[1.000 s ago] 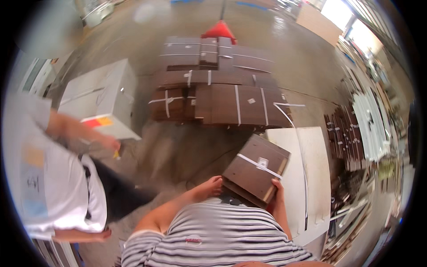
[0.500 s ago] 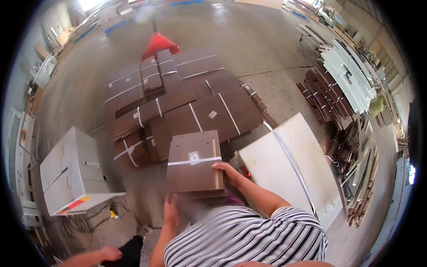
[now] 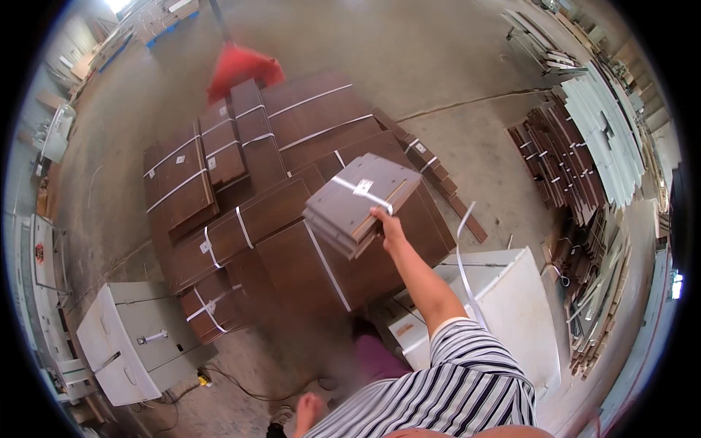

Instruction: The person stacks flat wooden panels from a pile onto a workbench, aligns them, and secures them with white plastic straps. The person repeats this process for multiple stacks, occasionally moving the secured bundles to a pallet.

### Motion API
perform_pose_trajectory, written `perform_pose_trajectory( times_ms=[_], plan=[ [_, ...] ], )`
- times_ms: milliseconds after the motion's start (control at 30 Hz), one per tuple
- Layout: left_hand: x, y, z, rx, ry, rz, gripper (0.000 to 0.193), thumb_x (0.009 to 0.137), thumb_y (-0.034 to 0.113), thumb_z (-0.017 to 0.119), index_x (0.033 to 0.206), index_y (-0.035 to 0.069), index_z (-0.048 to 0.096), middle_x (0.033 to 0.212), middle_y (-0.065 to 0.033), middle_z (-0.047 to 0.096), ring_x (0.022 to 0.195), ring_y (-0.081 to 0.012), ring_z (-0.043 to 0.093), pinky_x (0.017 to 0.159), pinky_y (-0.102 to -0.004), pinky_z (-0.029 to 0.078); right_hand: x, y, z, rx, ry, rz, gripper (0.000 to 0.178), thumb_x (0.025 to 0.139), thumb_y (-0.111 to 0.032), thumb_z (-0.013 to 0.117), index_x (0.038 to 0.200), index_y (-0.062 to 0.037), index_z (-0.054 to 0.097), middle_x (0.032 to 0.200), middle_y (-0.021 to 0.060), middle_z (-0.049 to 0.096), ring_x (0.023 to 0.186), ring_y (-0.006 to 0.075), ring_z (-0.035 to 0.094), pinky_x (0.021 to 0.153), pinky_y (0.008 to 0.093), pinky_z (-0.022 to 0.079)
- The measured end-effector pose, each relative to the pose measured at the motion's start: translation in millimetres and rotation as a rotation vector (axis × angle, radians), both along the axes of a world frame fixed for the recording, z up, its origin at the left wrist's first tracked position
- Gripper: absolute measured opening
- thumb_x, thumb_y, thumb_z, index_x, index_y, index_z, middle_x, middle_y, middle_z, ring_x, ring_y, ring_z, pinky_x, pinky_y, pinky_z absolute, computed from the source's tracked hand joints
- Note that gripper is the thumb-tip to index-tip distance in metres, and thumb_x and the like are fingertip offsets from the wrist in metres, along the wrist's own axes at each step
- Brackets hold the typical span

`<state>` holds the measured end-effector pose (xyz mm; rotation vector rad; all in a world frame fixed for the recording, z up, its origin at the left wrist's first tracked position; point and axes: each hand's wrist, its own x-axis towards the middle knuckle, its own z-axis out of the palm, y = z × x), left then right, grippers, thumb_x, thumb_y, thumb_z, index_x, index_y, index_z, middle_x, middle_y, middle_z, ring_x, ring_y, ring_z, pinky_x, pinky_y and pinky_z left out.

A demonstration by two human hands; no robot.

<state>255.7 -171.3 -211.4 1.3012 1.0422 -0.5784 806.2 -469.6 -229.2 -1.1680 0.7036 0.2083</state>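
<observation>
My right hand (image 3: 389, 228) is closed on the near right edge of a strapped bundle of brown boards (image 3: 358, 191), close to where its white strap wraps round. The bundle has a small white label and is tilted over a wide stack of brown strapped panels (image 3: 285, 266). Whether it touches the stack I cannot tell. Low in the picture, beside my striped shirt, my left hand (image 3: 309, 410) is off the bundle. Its fingers are blurred and partly hidden.
A red pallet truck (image 3: 244, 69) stands at the far end of the stack. White cabinets stand at the left (image 3: 150, 336) and right (image 3: 504, 299), the right one with a loose strap. Brown and pale boards (image 3: 558, 157) lie farther right. A cable (image 3: 248, 394) crosses the floor; a shoe shows nearby.
The bundle has moved forward and right, over the stack, and turned. My left hand has come off its near side and dropped back. The view has shifted; the other person's hand is out of sight.
</observation>
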Motion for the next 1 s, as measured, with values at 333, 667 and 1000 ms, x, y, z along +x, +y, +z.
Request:
perform_pose_trajectory(
  times_ms=[333, 667, 1000],
  plan=[
    [-33.8, -13.7, 3.2, 0.000, 0.294, -0.036, 0.030, 0.095, 0.028, 0.054, 0.112, 0.002, 0.054, 0.093, -0.0084, 0.066, 0.080, -0.0132, 0.062, 0.070, -0.0285, 0.051, 193.3, 1.2, -148.6, -0.107, 0.122, -0.410, 0.062, 0.067, -0.021, 0.082, 0.112, 0.0106, 0.053, 0.104, 0.0138, 0.060, 0.091, 0.0254, 0.060, 0.075, 0.0380, 0.052],
    [27.7, -25.6, -5.6, -0.121, 0.187, 0.019, 0.035, 0.095, 0.029, 0.054, 0.118, 0.003, 0.053, 0.099, -0.0103, 0.067, 0.086, -0.0130, 0.062, 0.077, -0.0283, 0.051, 206.4, -25.9, -71.6, -0.694, 0.440, 0.408, 0.042, 0.080, -0.038, 0.064, 0.095, 0.0012, 0.063, 0.091, 0.0193, 0.067, 0.094, 0.0265, 0.065, 0.070, 0.0399, 0.057],
    [-2.9, -7.0, -12.4, -0.112, 0.173, 0.003, 0.034, 0.095, 0.027, 0.055, 0.120, 0.003, 0.053, 0.102, -0.0123, 0.066, 0.089, -0.0136, 0.062, 0.081, -0.0286, 0.051, 112.7, -4.3, -146.5, -1.204, -0.208, 0.539, 0.023, 0.080, -0.024, 0.058, 0.091, -0.0038, 0.057, 0.085, 0.0205, 0.064, 0.084, 0.0388, 0.061, 0.075, 0.0464, 0.049]
  ],
)
